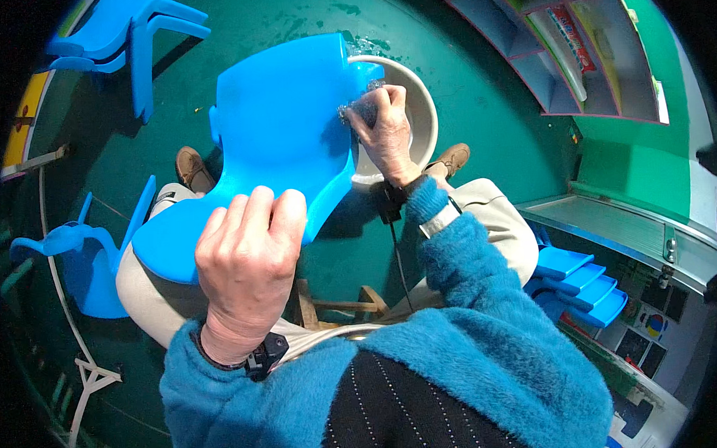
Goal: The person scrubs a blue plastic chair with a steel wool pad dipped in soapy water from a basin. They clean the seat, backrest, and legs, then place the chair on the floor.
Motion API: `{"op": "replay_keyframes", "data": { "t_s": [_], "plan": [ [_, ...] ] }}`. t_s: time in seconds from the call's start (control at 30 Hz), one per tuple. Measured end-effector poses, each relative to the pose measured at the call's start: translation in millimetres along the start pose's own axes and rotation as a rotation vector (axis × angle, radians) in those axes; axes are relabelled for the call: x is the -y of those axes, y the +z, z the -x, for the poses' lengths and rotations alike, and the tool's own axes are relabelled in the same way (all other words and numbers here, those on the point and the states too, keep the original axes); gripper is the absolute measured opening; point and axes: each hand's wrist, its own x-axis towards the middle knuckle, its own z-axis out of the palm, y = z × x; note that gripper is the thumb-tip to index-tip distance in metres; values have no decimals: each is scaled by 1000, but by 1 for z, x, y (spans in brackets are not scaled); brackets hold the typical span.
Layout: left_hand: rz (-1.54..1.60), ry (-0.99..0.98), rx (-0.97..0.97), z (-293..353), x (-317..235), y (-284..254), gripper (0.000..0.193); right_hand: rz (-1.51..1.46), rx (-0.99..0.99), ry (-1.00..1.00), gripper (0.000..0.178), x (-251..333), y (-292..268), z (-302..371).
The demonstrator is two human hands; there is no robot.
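Firmly, left fingers [255, 210] grasping blue chair [283, 108], right fingers [395, 98] clutching dark scrubber [365, 110] (red-printed package [571, 41] shelved)

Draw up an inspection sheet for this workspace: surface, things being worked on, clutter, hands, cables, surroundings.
Surface: green floor, with wet splashes beyond the chair being handled.
Things in work: blue chair tilted across the person's lap, partly covering a pale basin; grey scrubber at the chair's right edge.
Clutter: upper-left chairs, lower-left chair and stacked blue pieces at right.
Hands: left hand closed over the chair's near part; right hand pinching the scrubber.
Cables: thin dark cable running from the right wrist toward the lap; far end unclear.
Surroundings: shelf unit at upper right, against a green wall.
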Motion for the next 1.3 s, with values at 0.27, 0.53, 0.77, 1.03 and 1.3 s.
{"op": "replay_keyframes", "data": {
  "t_s": [0.27,0.53,0.77,1.03,1.3],
  "plan": [
    [-7,-8,4,2,3,0,19,93,-87,-42,32,-8,12,-6],
    [-16,-4,-1,2,2,0,19,287,-46,-228,23,-18,2,11],
    [-16,-9,16,1,1,0,18,247,16,-187,27,-21,0,12],
    [-18,-20,-3,0,-1,0,20,102,-64,-202,26,-11,1,-7],
    [-10,4,-2,-1,0,-1,18,6,44,-20,30,-37,-1,31]
  ]
}}
